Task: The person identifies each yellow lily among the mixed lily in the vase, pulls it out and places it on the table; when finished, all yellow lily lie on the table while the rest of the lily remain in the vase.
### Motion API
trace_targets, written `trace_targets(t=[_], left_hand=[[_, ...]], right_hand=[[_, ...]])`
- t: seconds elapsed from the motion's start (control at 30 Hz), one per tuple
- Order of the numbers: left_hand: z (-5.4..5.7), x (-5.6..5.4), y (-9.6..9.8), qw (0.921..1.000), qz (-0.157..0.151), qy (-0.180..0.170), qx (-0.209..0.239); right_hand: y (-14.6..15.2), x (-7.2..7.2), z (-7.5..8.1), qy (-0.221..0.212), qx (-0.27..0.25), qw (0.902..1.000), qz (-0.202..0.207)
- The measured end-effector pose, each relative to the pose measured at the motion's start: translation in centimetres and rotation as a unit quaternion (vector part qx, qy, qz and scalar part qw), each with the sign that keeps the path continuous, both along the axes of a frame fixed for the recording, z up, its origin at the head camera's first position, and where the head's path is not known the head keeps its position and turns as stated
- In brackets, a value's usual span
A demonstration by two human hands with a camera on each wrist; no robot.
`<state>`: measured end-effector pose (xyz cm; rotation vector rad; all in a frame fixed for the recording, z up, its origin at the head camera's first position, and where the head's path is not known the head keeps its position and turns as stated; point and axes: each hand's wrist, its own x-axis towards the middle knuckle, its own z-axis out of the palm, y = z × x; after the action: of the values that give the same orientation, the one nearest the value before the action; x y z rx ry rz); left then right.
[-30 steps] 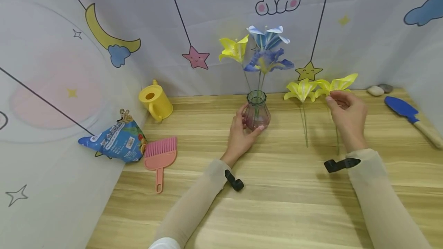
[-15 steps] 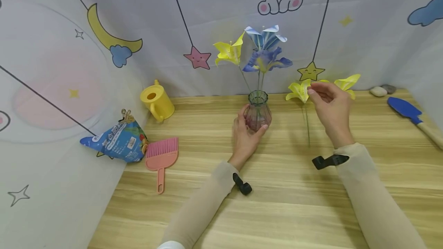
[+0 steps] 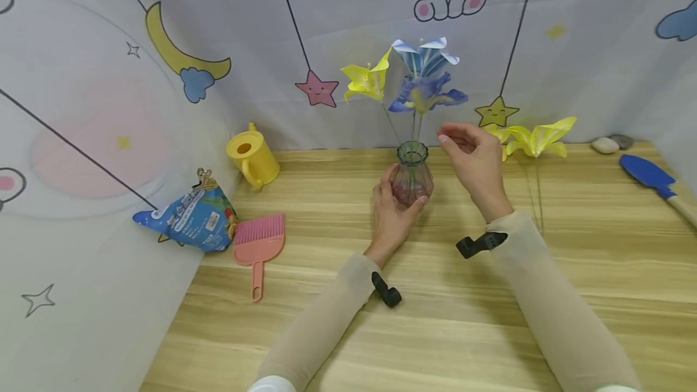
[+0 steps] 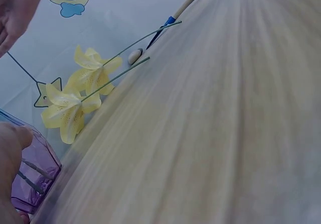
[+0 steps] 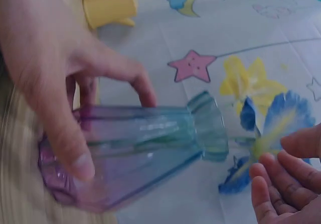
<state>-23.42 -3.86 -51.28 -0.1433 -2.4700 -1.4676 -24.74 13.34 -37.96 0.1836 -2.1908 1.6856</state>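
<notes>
In the head view my left hand [image 3: 393, 222] grips the lower body of a glass vase [image 3: 412, 186], thumb in front. The vase shades from green at the rim to purple at the base. Standing in it are a yellow lily [image 3: 367, 82], a pale blue lily [image 3: 427, 56] and a blue-purple iris [image 3: 427, 93]. To the right of the rim is my right hand [image 3: 475, 165], raised, its fingers loosely bent with nothing in them. The right wrist view shows its fingertips close to the iris [image 5: 286, 123]. Two yellow lilies [image 3: 536, 138] lie farther right, partly behind this hand.
At the left are a yellow watering can [image 3: 253, 159], a clipped blue bag [image 3: 198, 219] and a pink dustpan and brush set [image 3: 259, 253]. Pebbles [image 3: 605, 145] and a blue trowel [image 3: 648, 174] lie at the right. A printed cloth hangs behind the table.
My right hand has moved left from over the lying yellow lilies to beside the vase's rim. The left hand keeps its hold on the vase; the head view has shifted slightly.
</notes>
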Motion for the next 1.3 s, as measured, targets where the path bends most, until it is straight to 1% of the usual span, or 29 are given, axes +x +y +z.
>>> trace_targets(t=[0.13,0.3,0.53,0.73,0.9,1.1,1.2,1.3], left_hand=[[0.3,0.1,0.0,1.0,-0.003,0.002,-0.003],[0.3,0.1,0.1,1.0,-0.006,0.0,-0.002],[0.2,0.1,0.0,0.9999,-0.009,-0.003,-0.014],[0.2,0.1,-0.1,0.9997,-0.014,0.003,-0.02],[0.1,0.1,-0.3,0.9996,-0.013,0.006,-0.023],[0.1,0.1,-0.3,0.9997,-0.012,-0.006,-0.021],[0.1,0.0,-0.2,0.9997,-0.007,-0.011,-0.02],[0.1,0.1,-0.2,0.9998,-0.004,-0.004,-0.017]], right_hand=[[-1.7,-0.6,0.5,0.006,-0.003,0.9997,0.022],[-3.5,-1.4,0.9,-0.003,-0.004,0.9992,0.039],[-5.4,-2.1,1.0,-0.017,0.046,0.9961,0.073],[-6.3,-2.7,1.0,-0.023,0.081,0.9942,0.066],[-7.2,-3.1,1.2,-0.024,0.095,0.9932,0.062],[-7.3,-3.8,0.8,0.001,0.106,0.9936,0.04],[-7.2,-4.0,0.7,0.018,0.088,0.9953,0.036],[-7.2,-4.0,0.8,0.036,0.057,0.9968,0.043]])
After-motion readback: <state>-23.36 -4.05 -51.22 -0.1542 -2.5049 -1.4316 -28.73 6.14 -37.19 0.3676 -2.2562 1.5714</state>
